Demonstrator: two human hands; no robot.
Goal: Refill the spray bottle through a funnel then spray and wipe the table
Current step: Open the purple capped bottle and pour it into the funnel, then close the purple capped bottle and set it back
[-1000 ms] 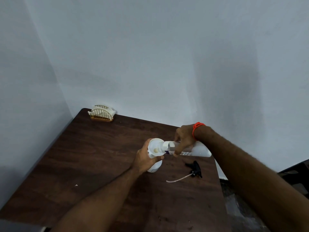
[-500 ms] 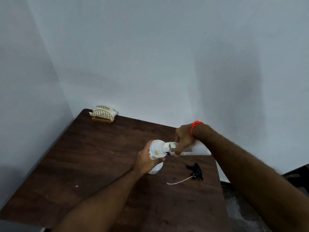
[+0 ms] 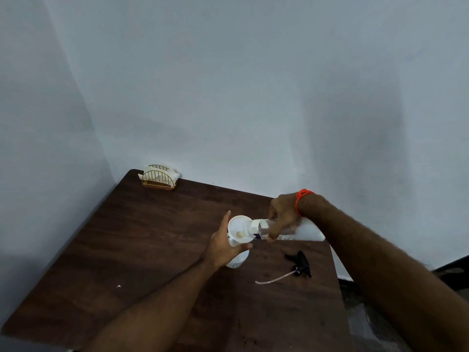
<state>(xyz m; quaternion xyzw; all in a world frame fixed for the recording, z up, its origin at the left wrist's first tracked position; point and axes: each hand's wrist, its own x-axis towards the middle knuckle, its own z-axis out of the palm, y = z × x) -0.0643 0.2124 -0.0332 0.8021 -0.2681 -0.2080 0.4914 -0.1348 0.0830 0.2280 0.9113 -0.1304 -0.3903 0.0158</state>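
Left hand [image 3: 223, 246]: clasps the spray bottle [image 3: 237, 260] mid-table, index finger raised beside the funnel [image 3: 238, 229].
Right hand [image 3: 281, 214]: grips the tilted refill bottle [image 3: 286, 231], mouth over the funnel.
Right edge: black trigger head [image 3: 299, 265] with tube.
Far-left corner: napkin holder [image 3: 160, 177].

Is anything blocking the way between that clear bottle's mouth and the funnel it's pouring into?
Nothing visible. The clear bottle in the right hand tips its mouth over the open funnel; the left hand steadies it from the side.
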